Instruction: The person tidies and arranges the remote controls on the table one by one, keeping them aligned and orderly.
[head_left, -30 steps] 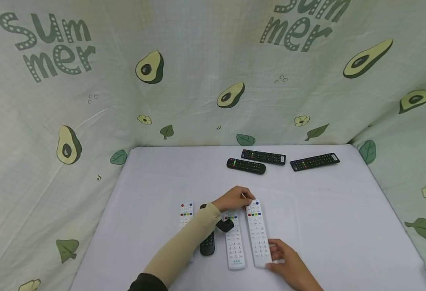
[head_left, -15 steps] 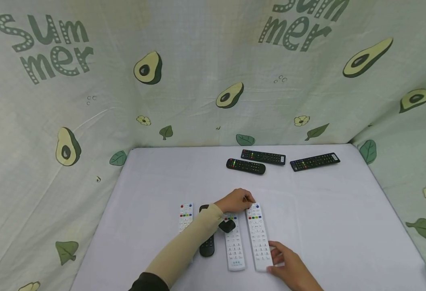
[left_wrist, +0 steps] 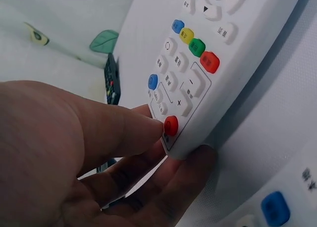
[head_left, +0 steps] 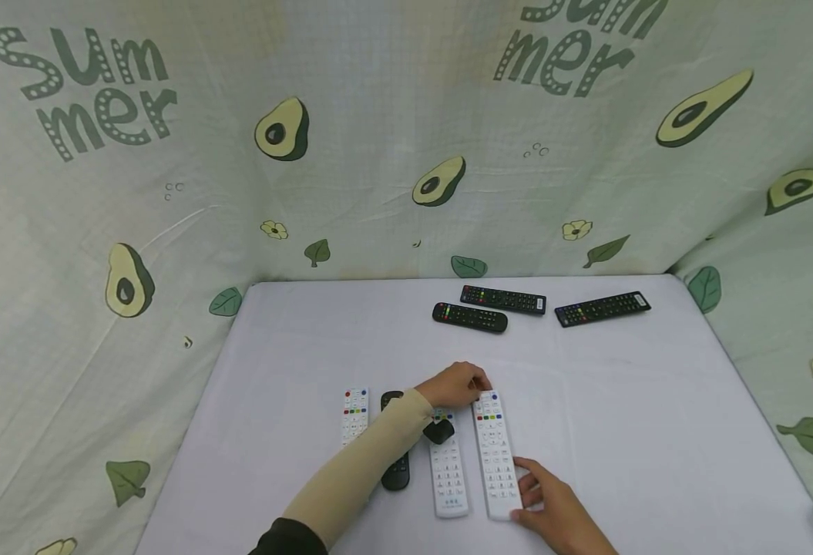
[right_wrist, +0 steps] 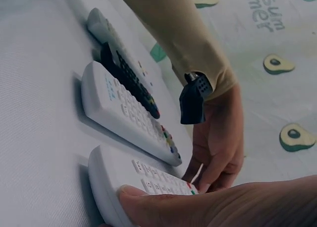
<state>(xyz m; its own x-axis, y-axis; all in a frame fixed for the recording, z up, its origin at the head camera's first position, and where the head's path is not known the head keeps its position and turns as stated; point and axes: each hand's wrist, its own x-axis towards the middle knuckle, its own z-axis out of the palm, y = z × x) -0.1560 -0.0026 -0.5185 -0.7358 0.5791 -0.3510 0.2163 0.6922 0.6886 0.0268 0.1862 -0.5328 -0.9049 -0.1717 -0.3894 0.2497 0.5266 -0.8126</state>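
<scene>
A white remote control (head_left: 495, 462) with coloured buttons lies lengthwise on the white-covered table, rightmost of the near row. My left hand (head_left: 455, 384) reaches across and pinches its far end. In the left wrist view, the thumb (left_wrist: 133, 130) presses beside the red button while fingertips sit under the end. At the near right corner, my right hand (head_left: 552, 505) holds the same remote, its thumb (right_wrist: 148, 204) over the edge in the right wrist view. Left of it lie another white remote (head_left: 449, 482), a black remote (head_left: 395, 474) and a third white remote (head_left: 355, 405), partly hidden by my left sleeve.
Toward the back lie three black remotes: one rounded (head_left: 470, 317), one behind it (head_left: 503, 299), and one tilted (head_left: 603, 309) farther right. A cloth printed with avocados (head_left: 281, 129) hangs around the back and sides of the table (head_left: 656, 432).
The held white remote and my left hand have shifted slightly toward me. My right hand stays almost in place at the near corner. The other remotes lie as before.
</scene>
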